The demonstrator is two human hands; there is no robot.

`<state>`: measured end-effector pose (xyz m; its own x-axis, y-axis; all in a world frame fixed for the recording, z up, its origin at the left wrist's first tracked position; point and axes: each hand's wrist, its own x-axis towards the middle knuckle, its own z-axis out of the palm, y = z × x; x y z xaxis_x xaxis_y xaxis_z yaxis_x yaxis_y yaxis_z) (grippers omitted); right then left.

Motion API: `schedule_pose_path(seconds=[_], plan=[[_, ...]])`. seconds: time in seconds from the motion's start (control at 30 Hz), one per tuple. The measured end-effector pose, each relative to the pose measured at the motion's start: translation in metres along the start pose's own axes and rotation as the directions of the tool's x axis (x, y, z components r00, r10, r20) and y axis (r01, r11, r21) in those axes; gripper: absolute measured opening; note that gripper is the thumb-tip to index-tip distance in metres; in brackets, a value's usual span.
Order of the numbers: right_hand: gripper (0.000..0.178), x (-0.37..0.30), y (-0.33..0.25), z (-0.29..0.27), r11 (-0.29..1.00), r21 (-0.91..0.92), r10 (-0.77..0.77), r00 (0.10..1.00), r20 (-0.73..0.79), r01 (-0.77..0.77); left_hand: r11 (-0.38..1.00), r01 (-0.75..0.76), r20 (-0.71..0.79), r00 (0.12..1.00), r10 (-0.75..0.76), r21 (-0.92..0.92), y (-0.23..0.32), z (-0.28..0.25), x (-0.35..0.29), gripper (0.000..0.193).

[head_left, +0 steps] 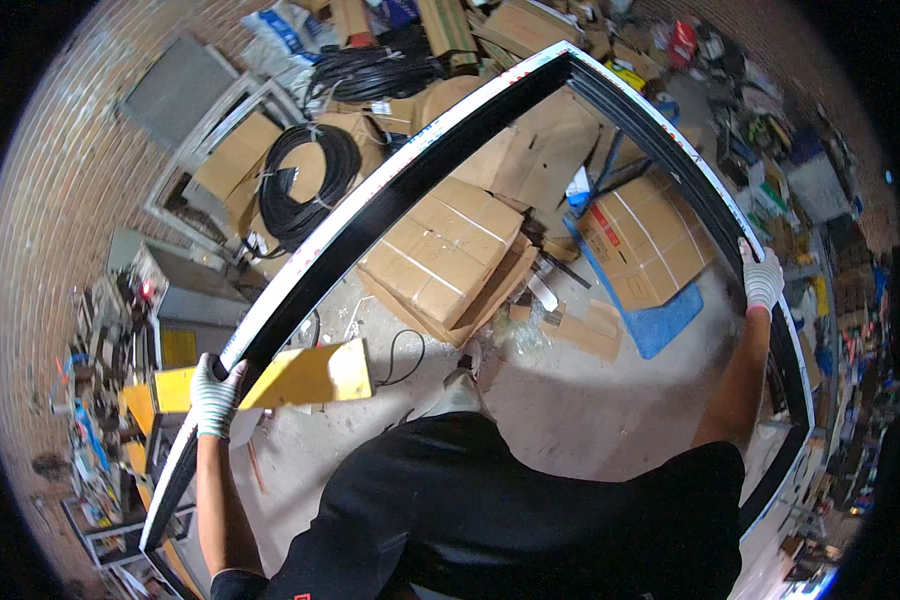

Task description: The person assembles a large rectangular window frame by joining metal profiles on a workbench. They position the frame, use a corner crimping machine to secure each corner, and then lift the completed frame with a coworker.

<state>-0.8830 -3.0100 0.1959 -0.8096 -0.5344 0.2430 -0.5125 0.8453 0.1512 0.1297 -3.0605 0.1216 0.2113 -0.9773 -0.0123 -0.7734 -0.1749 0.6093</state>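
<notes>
A large four-sided frame (450, 145), black on its inner face with white film along its outer edge, is held up around my body. It looks like a window or door frame. My left hand (215, 395), in a pale striped work glove, is closed round its left side. On the right side, my right hand (762, 278) grips the bar, in a similar glove, with the arm stretched forward. The frame's far corner points away from me. Its middle is open, and the floor shows through. My body hides part of its near side.
A yellow board (315, 378) juts out beside my left hand. Cardboard boxes (440, 250) lie ahead, another box (645, 235) rests on a blue mat (665, 322). Coiled black hose (310, 185) leans at the left, near a brick wall (45, 210). Clutter lines the right.
</notes>
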Motion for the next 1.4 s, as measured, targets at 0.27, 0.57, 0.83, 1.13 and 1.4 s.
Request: schedule_pose_path(seconds=[0.27,0.57,0.83,1.13,1.4], plan=[[0.085,-0.081,-0.052,-0.072,0.951,0.221,-0.182,0.970,-0.162,0.215,0.953,0.090,-0.296,0.955,-0.001,0.288,-0.070,-0.125,-0.152,0.054],[0.076,-0.229,-0.181,-0.100,0.834,0.286,-0.440,0.881,-0.173,0.472,0.866,0.439,-0.437,0.846,-0.307,0.241,-0.180,-0.222,-0.316,0.057],[0.078,-0.350,-0.346,-0.116,0.706,0.271,-0.617,0.756,-0.217,0.654,0.707,0.679,-0.538,0.678,-0.502,0.198,-0.271,-0.282,-0.387,0.059],[0.077,-0.567,-0.503,-0.153,0.538,0.302,-0.712,0.616,-0.337,0.787,0.603,0.793,-0.579,0.531,-0.619,0.083,-0.396,-0.347,-0.406,0.063],[0.075,-0.746,-0.602,-0.240,0.372,0.230,-0.824,0.434,-0.365,0.899,0.506,0.861,-0.654,0.412,-0.634,0.052,-0.506,-0.434,-0.466,0.065]])
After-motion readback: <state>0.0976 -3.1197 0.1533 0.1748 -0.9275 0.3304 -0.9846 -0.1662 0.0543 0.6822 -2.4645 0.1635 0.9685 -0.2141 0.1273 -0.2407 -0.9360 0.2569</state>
